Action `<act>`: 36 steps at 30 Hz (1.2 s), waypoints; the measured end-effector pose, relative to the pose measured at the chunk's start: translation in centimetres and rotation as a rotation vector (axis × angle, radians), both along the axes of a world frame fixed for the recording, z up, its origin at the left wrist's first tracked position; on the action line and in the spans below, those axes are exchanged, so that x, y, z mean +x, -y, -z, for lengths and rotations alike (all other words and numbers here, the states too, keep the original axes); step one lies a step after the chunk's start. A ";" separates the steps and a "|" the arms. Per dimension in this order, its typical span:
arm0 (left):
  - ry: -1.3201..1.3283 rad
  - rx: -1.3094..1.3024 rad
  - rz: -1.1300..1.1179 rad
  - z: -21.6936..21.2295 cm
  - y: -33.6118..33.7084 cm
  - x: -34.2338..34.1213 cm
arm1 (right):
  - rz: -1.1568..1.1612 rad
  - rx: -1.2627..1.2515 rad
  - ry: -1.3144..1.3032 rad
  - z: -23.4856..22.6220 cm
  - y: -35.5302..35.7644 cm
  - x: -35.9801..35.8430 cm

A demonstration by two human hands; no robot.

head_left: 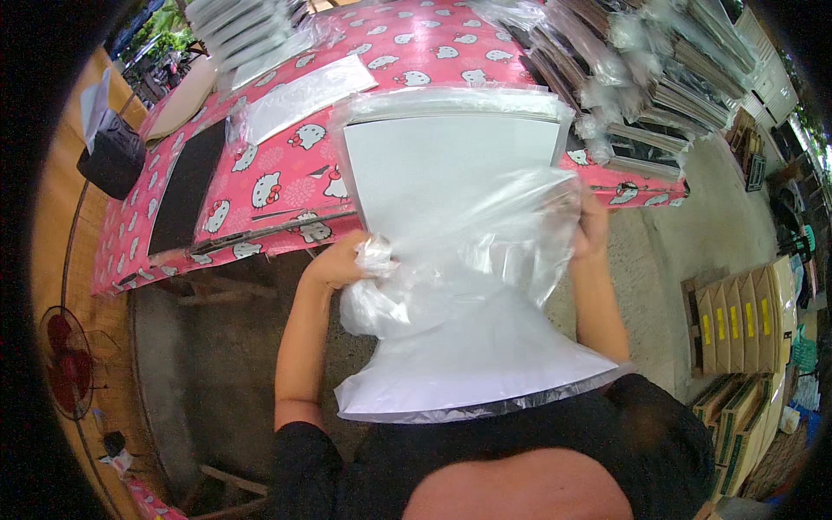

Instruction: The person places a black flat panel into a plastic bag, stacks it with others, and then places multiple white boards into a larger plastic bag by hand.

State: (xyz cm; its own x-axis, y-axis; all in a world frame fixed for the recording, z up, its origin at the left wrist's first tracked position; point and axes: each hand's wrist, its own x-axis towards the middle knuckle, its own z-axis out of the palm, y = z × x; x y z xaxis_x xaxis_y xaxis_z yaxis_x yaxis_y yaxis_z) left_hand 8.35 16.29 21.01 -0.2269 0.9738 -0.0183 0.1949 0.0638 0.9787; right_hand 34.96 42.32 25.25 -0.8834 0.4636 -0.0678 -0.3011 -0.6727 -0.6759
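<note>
A: Here's the left hand (344, 262), fingers closed firmly on a bunched fold of the clear plastic bag (485, 251)! And the right?

B: The right hand (591, 227) is curled at the bag's other side edge, but film veils the fingertips; whether they pinch it or merely brace it, there's no telling.

A: The bag spans the gap between the hands, its near end fanning out toward the black shirt (373, 442). What's in it?

B: Something white glows through that near end, blurred by creases. Just beyond the hands lies the white panel (451, 143), clear film showing along its far edge, its near part lost under crumpled plastic. How far inside it sits can't be made out.

A: Past the left hand, on the pink tablecloth (267, 191) with its cartoon cat heads, there's a black panel (186, 191), and farther off a white sheet in film (303, 100)!

B: Beyond the right hand, wrapped panels (646, 87) pile up in clear sleeves, glare smearing their edges. Another wrapped stack (247, 39), far beyond the left hand, is cut off at the top.

A: Any writing?

B: Well out to the right hand's right, brown packages (737, 316) stand in a row wearing yellow labels (734, 321), the print too small to read.
</note>
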 end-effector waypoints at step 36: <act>0.587 -0.217 -0.514 20.5 7.3 4.7 | -0.230 -0.041 0.607 21.0 2.1 7.4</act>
